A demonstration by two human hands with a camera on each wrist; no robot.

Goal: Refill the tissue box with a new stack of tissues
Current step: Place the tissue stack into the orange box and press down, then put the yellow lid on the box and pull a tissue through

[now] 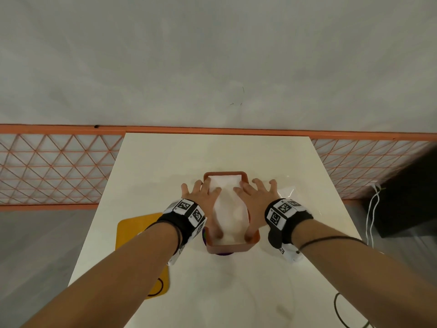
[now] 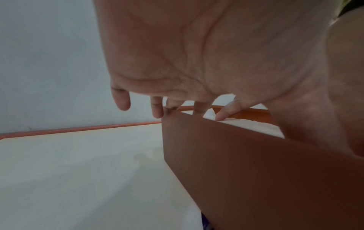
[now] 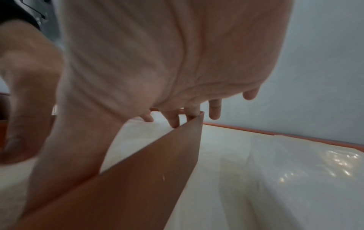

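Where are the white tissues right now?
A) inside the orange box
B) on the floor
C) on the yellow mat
A: the white tissues lie inside the orange box, with the left hand and right hand spread on top of them.

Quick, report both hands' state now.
Left hand: open, fingers spread, pressing the tissues into the box.
Right hand: open, pressing the tissues too.

Bare test room, white table (image 1: 165, 162), orange mesh fence (image 1: 59, 169)
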